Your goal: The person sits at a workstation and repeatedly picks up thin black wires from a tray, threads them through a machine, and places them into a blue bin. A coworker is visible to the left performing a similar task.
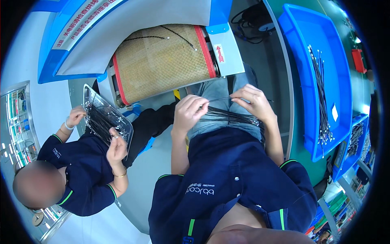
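A thin black cable (219, 99) is stretched between my two hands above my lap. My left hand (189, 110) pinches it on one side, fingers closed. On the other side my right hand (253, 101) grips it between thumb and fingers, and a short length sticks out beyond that hand. Just below lies a bundle of black cables (231, 115) across my thighs, with small light-coloured ends at the right. My left hand partly hides the bundle's other end.
Ahead is a mesh conveyor belt (160, 61) with red edges, carrying loose black cables (178, 36). At left, a co-worker holds a clear tray (129, 122) of black cables. On the green table at right, a blue bin (339, 81) contains more cables (321, 93).
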`<action>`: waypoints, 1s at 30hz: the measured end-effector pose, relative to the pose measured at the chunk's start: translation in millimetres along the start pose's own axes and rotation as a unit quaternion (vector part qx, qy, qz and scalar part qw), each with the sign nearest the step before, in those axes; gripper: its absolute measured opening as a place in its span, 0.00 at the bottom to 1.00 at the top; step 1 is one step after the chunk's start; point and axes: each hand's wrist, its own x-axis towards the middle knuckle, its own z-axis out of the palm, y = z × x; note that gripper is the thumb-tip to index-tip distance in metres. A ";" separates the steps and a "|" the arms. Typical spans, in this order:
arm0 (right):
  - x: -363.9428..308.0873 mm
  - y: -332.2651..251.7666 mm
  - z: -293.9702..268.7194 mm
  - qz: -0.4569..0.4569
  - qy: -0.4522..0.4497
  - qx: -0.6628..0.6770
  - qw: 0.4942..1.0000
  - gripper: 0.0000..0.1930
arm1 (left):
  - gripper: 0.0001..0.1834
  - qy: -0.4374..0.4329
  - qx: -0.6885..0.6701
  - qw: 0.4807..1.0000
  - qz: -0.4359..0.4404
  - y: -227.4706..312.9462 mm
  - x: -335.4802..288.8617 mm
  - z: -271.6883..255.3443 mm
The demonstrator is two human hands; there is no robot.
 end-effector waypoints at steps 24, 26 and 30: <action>-25.5 17.3 -35.2 0.110 0.096 -0.004 0.989 0.08 | 0.08 0.061 0.117 0.984 -0.122 -24.3 -33.0 -69.5; -25.5 15.9 -35.8 0.108 0.106 0.001 0.988 0.08 | 0.07 0.061 0.115 0.984 -0.118 -24.8 -33.5 -70.4; -27.3 17.3 -36.0 0.081 0.129 -0.001 0.988 0.07 | 0.07 0.066 0.113 0.984 -0.119 -23.5 -32.7 -70.7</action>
